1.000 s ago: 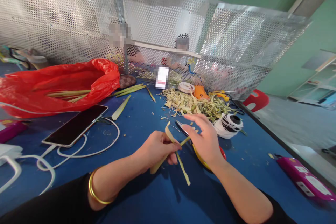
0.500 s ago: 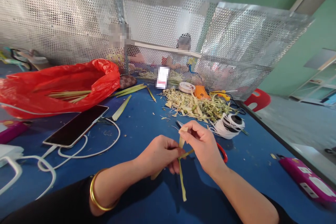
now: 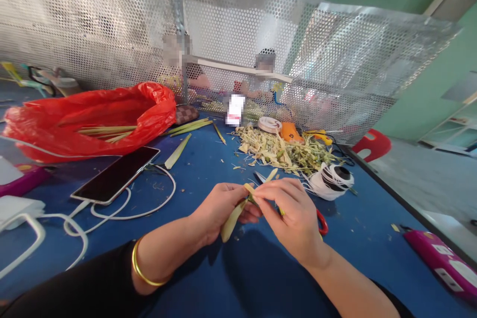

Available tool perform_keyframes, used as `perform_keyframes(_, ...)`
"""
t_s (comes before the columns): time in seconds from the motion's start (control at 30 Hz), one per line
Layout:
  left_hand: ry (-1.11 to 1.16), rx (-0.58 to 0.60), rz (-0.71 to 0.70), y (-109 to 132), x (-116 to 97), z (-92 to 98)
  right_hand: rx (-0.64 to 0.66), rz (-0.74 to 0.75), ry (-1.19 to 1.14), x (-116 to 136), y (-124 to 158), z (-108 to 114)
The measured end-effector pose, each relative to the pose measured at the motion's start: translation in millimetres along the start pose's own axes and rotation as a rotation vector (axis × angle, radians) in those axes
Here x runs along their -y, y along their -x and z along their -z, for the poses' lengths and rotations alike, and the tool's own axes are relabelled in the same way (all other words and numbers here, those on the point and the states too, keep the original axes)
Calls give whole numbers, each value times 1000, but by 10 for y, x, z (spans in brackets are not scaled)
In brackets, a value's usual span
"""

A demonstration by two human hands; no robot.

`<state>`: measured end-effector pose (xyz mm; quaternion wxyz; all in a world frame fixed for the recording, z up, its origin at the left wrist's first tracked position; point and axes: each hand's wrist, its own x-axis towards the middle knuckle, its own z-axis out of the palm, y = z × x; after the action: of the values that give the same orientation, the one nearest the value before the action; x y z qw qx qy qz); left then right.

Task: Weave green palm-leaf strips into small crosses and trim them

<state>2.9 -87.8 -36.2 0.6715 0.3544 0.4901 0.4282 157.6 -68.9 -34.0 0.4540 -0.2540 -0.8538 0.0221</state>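
Observation:
Pale green leaf strips [image 3: 233, 220] are folded together between my two hands, above the blue table. My left hand [image 3: 223, 208] is closed on them, with one broad end hanging below its fingers. My right hand [image 3: 290, 213] pinches a strip at the fold with thumb and fingertips. Another strip end sticks out above the right fingers. Part of the fold is hidden by the fingers. Just behind my right hand lie scissors [image 3: 323, 222]; a red handle and the tip of a blade show.
A heap of leaf scraps [image 3: 283, 151] lies beyond my hands, beside a white string spool [image 3: 330, 181]. At left are a red plastic bag [image 3: 97, 146] with stalks and a phone [image 3: 117, 176] on a looped cable. A perforated metal screen [image 3: 238, 25] stands behind; people sit beyond it.
My hands have come closer together at the fold. The strip that hung straight down between them no longer hangs there, and a broad end now shows below my left hand. The view has shifted slightly.

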Motion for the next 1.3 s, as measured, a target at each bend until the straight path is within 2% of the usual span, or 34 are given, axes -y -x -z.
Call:
perform_keyframes(0.17, 87, 22, -60, -7, -18, 11, 47, 13, 96, 6, -12, -6)
perform_keyframes(0.47, 226, 149, -88, -13, -12, 36, 62, 26, 193, 12, -7, -32)
perform_keyframes(0.7, 197, 93, -147, -30, 6, 41, 90, 54, 219, 4, -23, -29)
perform_keyframes(0.87, 145, 123, -190, -31, 26, 31, 228, 163, 217, 31, -11, -54)
perform_keyframes(0.97, 84, 116, -198, -28, 35, 11, 210, 201, 204, 31, 10, -71)
perform_keyframes(1.03, 45, 87, -202, -28, 32, -1, 151, 104, 136, 18, 18, -70)
perform_keyframes(1.17, -18, 58, -199, -25, -1, 6, 35, -321, -117, -25, 5, -64)
perform_keyframes(1.3, -26, 68, -208, -10, -44, 29, 56, -648, -359, -72, -9, -93)
